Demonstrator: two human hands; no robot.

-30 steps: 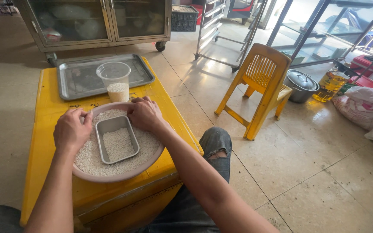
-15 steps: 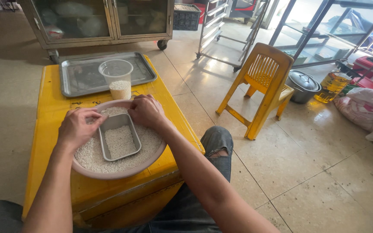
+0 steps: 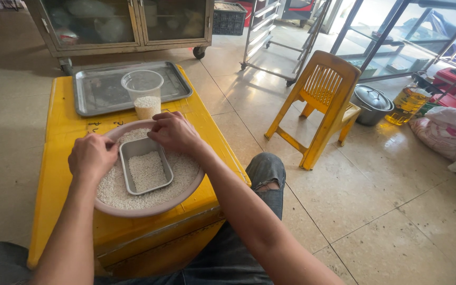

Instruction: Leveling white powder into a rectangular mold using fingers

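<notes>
- The small rectangular metal tin [image 3: 146, 170], part-filled with white rice, lies in the round pinkish rice basin [image 3: 149, 207], long axis running away from you.
- Your right hand [image 3: 175, 132] fingers curl over its far end; your left hand [image 3: 92, 157] grips its near-left corner.
- The basin sits on the yellow bench [image 3: 59, 137], before a clear plastic cup [image 3: 142, 94].

Small rectangular metal tray [image 3: 146, 165] — shallow, grey, partly filled with white rice — lies flat, left of frame centre, long axis running away from the camera. It sits inside a wide round pinkish-brown basin [image 3: 149, 210], itself spread with white rice [image 3: 111, 190], on a yellow table.
</notes>
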